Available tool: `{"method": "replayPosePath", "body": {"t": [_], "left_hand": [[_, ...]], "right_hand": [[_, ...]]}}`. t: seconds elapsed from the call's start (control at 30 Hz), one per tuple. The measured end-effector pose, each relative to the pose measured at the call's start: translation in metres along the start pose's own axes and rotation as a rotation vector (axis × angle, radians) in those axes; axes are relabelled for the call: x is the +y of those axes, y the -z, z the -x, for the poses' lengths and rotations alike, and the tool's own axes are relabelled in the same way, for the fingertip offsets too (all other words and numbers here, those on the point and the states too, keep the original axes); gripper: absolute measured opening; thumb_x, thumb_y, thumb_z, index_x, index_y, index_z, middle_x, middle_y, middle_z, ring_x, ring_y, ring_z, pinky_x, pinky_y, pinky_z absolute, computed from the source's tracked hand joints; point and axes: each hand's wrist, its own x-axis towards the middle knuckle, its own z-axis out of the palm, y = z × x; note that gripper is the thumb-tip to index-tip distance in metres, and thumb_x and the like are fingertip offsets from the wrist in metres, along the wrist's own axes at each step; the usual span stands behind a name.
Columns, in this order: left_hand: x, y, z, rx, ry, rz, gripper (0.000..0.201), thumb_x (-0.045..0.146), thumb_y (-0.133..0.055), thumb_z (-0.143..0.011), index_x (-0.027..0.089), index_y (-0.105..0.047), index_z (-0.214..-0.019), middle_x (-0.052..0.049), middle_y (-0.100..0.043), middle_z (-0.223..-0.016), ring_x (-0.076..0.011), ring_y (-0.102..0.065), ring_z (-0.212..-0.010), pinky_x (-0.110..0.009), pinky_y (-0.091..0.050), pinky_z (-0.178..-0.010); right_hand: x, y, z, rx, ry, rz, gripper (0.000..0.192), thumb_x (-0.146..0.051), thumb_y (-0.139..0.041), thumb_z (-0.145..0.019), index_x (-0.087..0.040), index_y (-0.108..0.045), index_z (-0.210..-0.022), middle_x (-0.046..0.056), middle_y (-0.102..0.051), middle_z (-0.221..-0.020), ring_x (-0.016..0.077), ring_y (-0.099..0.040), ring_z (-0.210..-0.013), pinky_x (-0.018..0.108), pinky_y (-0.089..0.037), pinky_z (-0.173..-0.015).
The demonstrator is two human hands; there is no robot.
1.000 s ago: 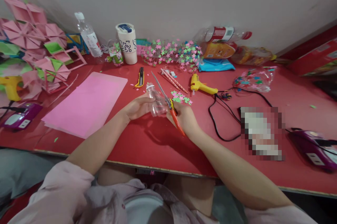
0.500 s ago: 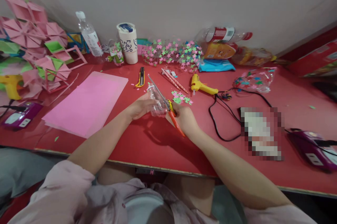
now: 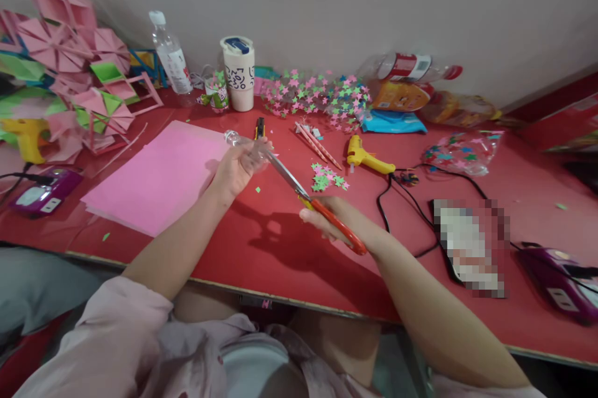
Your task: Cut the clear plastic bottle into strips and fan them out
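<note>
My left hand [image 3: 235,169] grips a small clear plastic bottle [image 3: 246,146], tilted with its neck pointing left above the red table [image 3: 280,248]. My right hand [image 3: 334,223] holds scissors [image 3: 311,199] with orange-red and yellow handles. Their metal blades point up and left, with the tips at the bottle's body by my left fingers. A pink paper sheet [image 3: 159,177] lies left of my left hand. A small pile of green and pink paper stars [image 3: 328,177] lies just beyond the scissors.
A yellow glue gun [image 3: 367,157] with a black cord [image 3: 397,199], a yellow utility knife [image 3: 259,128] and pink sticks [image 3: 317,144] lie behind the hands. A white cup [image 3: 239,73], a water bottle [image 3: 170,56], star garlands [image 3: 317,91] and pink paper models [image 3: 70,74] line the wall.
My left hand has lifted the bottle up and to the left. The right hand drew back toward me, so the scissors now stretch out between the hands. The view shifted slightly.
</note>
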Motion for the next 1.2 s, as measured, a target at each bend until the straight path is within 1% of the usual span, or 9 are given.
{"method": "replayPosePath", "body": {"t": [0.1,0.2,0.3,0.47,0.6,0.77,0.97,1.1,1.2], "left_hand": [[0.001,0.001,-0.001,0.027,-0.054,0.012,0.007,0.018,-0.057,-0.078,0.014,-0.063,-0.077,-0.005,-0.073,-0.081,-0.0151,-0.071,-0.085,-0.029,-0.054,-0.087],[-0.001,-0.001,0.0,0.025,-0.073,0.026,0.006,0.017,-0.057,-0.077,0.015,-0.062,-0.074,-0.004,-0.072,-0.076,-0.0139,-0.071,-0.077,-0.03,-0.055,-0.084],[-0.004,-0.004,0.003,-0.005,-0.058,-0.001,0.006,0.017,-0.059,-0.078,0.016,-0.061,-0.073,-0.003,-0.072,-0.076,-0.0155,-0.071,-0.078,-0.031,-0.056,-0.082],[-0.006,-0.007,0.008,-0.033,-0.053,-0.019,0.004,0.018,-0.062,-0.078,0.017,-0.061,-0.074,-0.003,-0.072,-0.078,-0.0178,-0.071,-0.086,-0.033,-0.055,-0.084],[-0.006,-0.01,0.009,-0.01,-0.054,-0.043,0.005,0.018,-0.061,-0.079,0.016,-0.06,-0.074,-0.003,-0.072,-0.077,-0.0167,-0.071,-0.082,-0.032,-0.055,-0.083],[-0.007,-0.011,0.009,-0.004,-0.084,-0.012,0.007,0.016,-0.06,-0.08,0.016,-0.058,-0.072,-0.001,-0.071,-0.076,-0.0139,-0.07,-0.073,-0.032,-0.055,-0.082],[-0.007,-0.012,0.013,-0.001,-0.117,-0.039,0.007,0.014,-0.061,-0.078,0.019,-0.056,-0.076,0.0,-0.071,-0.075,-0.0163,-0.071,-0.082,-0.034,-0.054,-0.085],[-0.008,-0.01,0.013,-0.056,-0.153,-0.038,0.013,0.015,-0.065,-0.076,0.02,-0.054,-0.08,0.0,-0.071,-0.08,-0.0193,-0.07,-0.095,-0.036,-0.053,-0.089],[-0.008,-0.008,0.012,-0.098,-0.175,-0.034,0.015,0.016,-0.066,-0.076,0.02,-0.052,-0.08,0.001,-0.072,-0.079,-0.0198,-0.07,-0.096,-0.037,-0.053,-0.09]], "right_hand": [[0.0,-0.001,0.0,-0.055,-0.063,0.02,0.05,-0.069,-0.058,-0.072,-0.021,-0.049,-0.063,-0.006,-0.043,-0.043,0.0099,-0.044,-0.037,0.024,-0.035,-0.043],[0.002,-0.005,-0.002,-0.06,-0.087,0.007,0.053,-0.072,-0.056,-0.072,-0.02,-0.05,-0.065,-0.007,-0.043,-0.045,0.0097,-0.045,-0.037,0.024,-0.035,-0.042],[0.004,-0.008,-0.004,-0.054,-0.089,0.001,0.053,-0.072,-0.056,-0.072,-0.02,-0.051,-0.065,-0.007,-0.04,-0.044,0.0092,-0.043,-0.036,0.023,-0.034,-0.041],[0.001,-0.011,-0.005,-0.049,-0.117,-0.044,0.053,-0.072,-0.059,-0.07,-0.02,-0.05,-0.063,-0.008,-0.039,-0.043,0.0086,-0.042,-0.035,0.023,-0.035,-0.04],[0.001,-0.011,-0.004,-0.054,-0.114,-0.051,0.053,-0.073,-0.058,-0.07,-0.02,-0.05,-0.064,-0.008,-0.04,-0.044,0.0083,-0.042,-0.035,0.023,-0.035,-0.041],[0.004,-0.012,-0.005,-0.059,-0.112,-0.049,0.053,-0.073,-0.057,-0.071,-0.02,-0.05,-0.065,-0.008,-0.04,-0.044,0.0078,-0.041,-0.035,0.023,-0.035,-0.041],[0.002,-0.012,-0.005,-0.045,-0.148,-0.032,0.055,-0.075,-0.056,-0.07,-0.02,-0.049,-0.065,-0.009,-0.039,-0.044,0.0078,-0.042,-0.035,0.022,-0.035,-0.04],[-0.001,-0.013,-0.005,-0.033,-0.155,-0.038,0.055,-0.074,-0.056,-0.07,-0.02,-0.048,-0.064,-0.008,-0.04,-0.044,0.0074,-0.042,-0.035,0.022,-0.035,-0.04],[-0.002,-0.014,-0.004,-0.018,-0.184,-0.032,0.056,-0.075,-0.058,-0.069,-0.02,-0.047,-0.064,-0.008,-0.039,-0.043,0.007,-0.039,-0.034,0.022,-0.032,-0.037]]}}
